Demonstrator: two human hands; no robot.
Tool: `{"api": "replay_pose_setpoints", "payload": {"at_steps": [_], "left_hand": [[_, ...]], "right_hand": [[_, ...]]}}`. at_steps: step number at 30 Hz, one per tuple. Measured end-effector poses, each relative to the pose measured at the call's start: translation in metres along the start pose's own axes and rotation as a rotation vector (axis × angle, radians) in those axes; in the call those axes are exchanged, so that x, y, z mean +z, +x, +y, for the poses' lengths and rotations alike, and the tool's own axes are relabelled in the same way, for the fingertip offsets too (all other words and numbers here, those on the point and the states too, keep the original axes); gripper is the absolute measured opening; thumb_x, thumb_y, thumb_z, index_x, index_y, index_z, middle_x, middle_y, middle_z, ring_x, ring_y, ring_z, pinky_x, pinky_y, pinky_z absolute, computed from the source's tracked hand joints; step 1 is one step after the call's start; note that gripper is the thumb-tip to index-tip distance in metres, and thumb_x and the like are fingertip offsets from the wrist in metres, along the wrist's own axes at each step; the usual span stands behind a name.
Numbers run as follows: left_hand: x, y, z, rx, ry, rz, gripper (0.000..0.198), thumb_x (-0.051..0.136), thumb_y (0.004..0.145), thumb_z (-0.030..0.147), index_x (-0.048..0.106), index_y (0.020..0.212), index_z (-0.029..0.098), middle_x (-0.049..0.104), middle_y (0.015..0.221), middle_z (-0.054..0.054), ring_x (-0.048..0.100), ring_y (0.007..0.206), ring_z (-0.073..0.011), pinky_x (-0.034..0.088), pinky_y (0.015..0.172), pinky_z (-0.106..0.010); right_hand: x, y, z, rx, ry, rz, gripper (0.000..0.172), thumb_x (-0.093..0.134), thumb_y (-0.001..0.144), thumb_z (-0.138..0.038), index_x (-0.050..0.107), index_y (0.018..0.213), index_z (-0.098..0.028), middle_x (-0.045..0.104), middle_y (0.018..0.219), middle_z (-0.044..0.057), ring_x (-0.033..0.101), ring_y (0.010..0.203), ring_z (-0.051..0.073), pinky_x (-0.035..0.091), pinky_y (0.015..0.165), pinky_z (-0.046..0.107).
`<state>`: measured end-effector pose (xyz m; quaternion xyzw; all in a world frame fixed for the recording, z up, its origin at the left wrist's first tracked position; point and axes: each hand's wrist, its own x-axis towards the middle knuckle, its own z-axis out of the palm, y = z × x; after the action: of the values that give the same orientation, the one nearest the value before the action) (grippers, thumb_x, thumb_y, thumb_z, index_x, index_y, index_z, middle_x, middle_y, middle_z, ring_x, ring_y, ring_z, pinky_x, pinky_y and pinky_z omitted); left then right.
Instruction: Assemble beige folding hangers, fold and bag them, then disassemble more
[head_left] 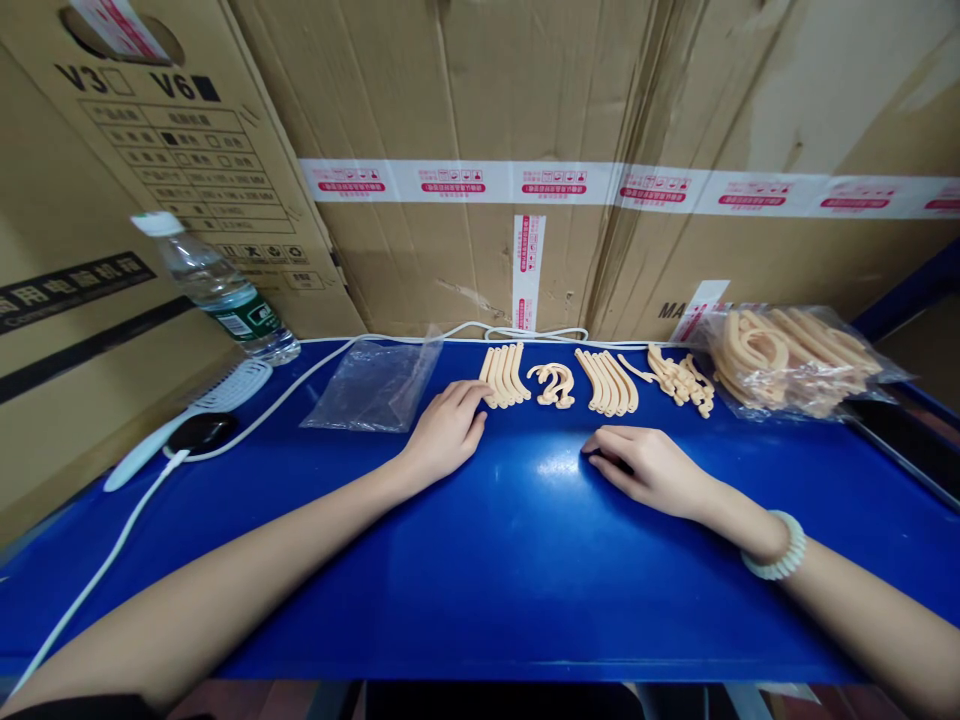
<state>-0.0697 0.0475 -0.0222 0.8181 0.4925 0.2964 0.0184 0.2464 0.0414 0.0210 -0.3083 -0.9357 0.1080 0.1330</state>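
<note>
My left hand (448,430) lies over the table with its fingers stretched out. Its fingertips touch the left end of a row of beige curved plastic strips (510,376). Palm down, my right hand (652,468) rests on the blue surface, its fingers loosely bent, a gap before the thumb, and nothing visible in it. Just beyond it is a second row of beige curved strips (609,383). Between the rows lie several small hooked beige pieces (555,385). To the right is a loose pile of small knobbly beige pieces (681,380).
A clear bag of beige parts (795,360) sits at the right beside a dark flat device (911,445). An empty clear bag (371,385), a hairbrush (187,420), a black charger (202,433) with white cable and a water bottle (225,290) are leftward. Cardboard (465,100) walls the back.
</note>
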Motion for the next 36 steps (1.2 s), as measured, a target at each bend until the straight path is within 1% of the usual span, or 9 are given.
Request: {"api": "replay_pose_setpoints", "payload": {"at_steps": [12, 14, 18, 20, 23, 26, 28, 32, 36], "left_hand": [[0.001, 0.000, -0.003, 0.016, -0.001, 0.015, 0.030, 0.048, 0.093, 0.008, 0.060, 0.120, 0.016, 0.065, 0.128, -0.012, 0.058, 0.122, -0.0299, 0.050, 0.104, -0.051], [0.001, 0.000, -0.003, 0.013, 0.001, 0.014, 0.030, 0.048, 0.093, 0.009, 0.061, 0.119, 0.016, 0.065, 0.128, -0.013, 0.059, 0.122, -0.0302, 0.050, 0.104, -0.051], [0.001, 0.000, -0.002, 0.004, 0.011, 0.004, 0.032, 0.047, 0.094, 0.010, 0.060, 0.122, 0.016, 0.064, 0.132, -0.013, 0.059, 0.124, -0.0305, 0.051, 0.103, -0.050], [0.001, 0.000, -0.003, 0.001, 0.015, -0.008, 0.033, 0.046, 0.093, 0.010, 0.060, 0.123, 0.016, 0.063, 0.134, -0.013, 0.058, 0.126, -0.0307, 0.051, 0.103, -0.051], [0.002, 0.000, -0.005, 0.001, 0.017, -0.024, 0.035, 0.046, 0.093, 0.011, 0.060, 0.125, 0.014, 0.062, 0.136, -0.014, 0.055, 0.129, -0.0309, 0.049, 0.106, -0.052], [0.004, 0.001, -0.007, -0.001, 0.020, -0.031, 0.039, 0.045, 0.094, 0.012, 0.058, 0.130, 0.014, 0.059, 0.140, -0.014, 0.052, 0.133, -0.0303, 0.047, 0.110, -0.052], [0.005, 0.001, -0.007, -0.007, 0.032, -0.039, 0.040, 0.045, 0.094, 0.012, 0.057, 0.132, 0.013, 0.058, 0.143, -0.015, 0.050, 0.135, -0.0299, 0.045, 0.111, -0.051], [0.002, 0.001, -0.004, -0.039, 0.071, -0.066, 0.039, 0.046, 0.095, 0.013, 0.057, 0.133, 0.013, 0.058, 0.143, -0.013, 0.051, 0.134, -0.0294, 0.044, 0.112, -0.049], [-0.001, 0.001, 0.001, -0.064, 0.089, -0.045, 0.036, 0.047, 0.095, 0.014, 0.058, 0.129, 0.016, 0.061, 0.139, -0.013, 0.053, 0.130, -0.0299, 0.044, 0.109, -0.050]], "right_hand": [[0.001, -0.001, 0.001, -0.016, 0.005, 0.025, 0.020, 0.045, 0.101, -0.024, 0.064, 0.102, -0.018, 0.072, 0.094, 0.008, 0.068, 0.080, 0.019, 0.051, 0.071, 0.031], [0.002, -0.001, 0.001, -0.015, 0.004, 0.059, 0.019, 0.046, 0.101, -0.024, 0.064, 0.102, -0.018, 0.072, 0.094, 0.008, 0.068, 0.081, 0.019, 0.052, 0.072, 0.032], [0.002, 0.004, 0.002, -0.014, -0.019, 0.170, 0.017, 0.049, 0.099, -0.024, 0.065, 0.103, -0.018, 0.071, 0.096, 0.010, 0.067, 0.084, 0.021, 0.053, 0.074, 0.034], [0.000, 0.011, 0.003, -0.009, -0.061, 0.204, 0.018, 0.050, 0.099, -0.024, 0.065, 0.105, -0.017, 0.071, 0.097, 0.011, 0.067, 0.086, 0.023, 0.054, 0.076, 0.036], [-0.006, 0.026, 0.004, 0.003, -0.159, 0.216, 0.021, 0.051, 0.098, -0.024, 0.067, 0.109, -0.017, 0.070, 0.098, 0.012, 0.066, 0.092, 0.026, 0.054, 0.080, 0.040], [-0.012, 0.048, 0.007, 0.005, -0.273, 0.182, 0.024, 0.052, 0.098, -0.026, 0.068, 0.113, -0.015, 0.069, 0.102, 0.015, 0.063, 0.099, 0.030, 0.054, 0.086, 0.045], [-0.012, 0.063, 0.011, 0.006, -0.301, 0.149, 0.027, 0.058, 0.096, -0.028, 0.068, 0.117, -0.015, 0.068, 0.107, 0.015, 0.062, 0.102, 0.031, 0.053, 0.090, 0.046], [-0.004, 0.083, 0.026, 0.005, -0.216, 0.113, 0.038, 0.073, 0.086, -0.025, 0.069, 0.123, -0.017, 0.065, 0.113, 0.015, 0.062, 0.104, 0.030, 0.053, 0.091, 0.046], [0.006, 0.092, 0.042, -0.024, -0.085, 0.124, 0.031, 0.080, 0.079, -0.021, 0.076, 0.110, -0.021, 0.065, 0.109, 0.011, 0.063, 0.103, 0.028, 0.053, 0.090, 0.044]]}}
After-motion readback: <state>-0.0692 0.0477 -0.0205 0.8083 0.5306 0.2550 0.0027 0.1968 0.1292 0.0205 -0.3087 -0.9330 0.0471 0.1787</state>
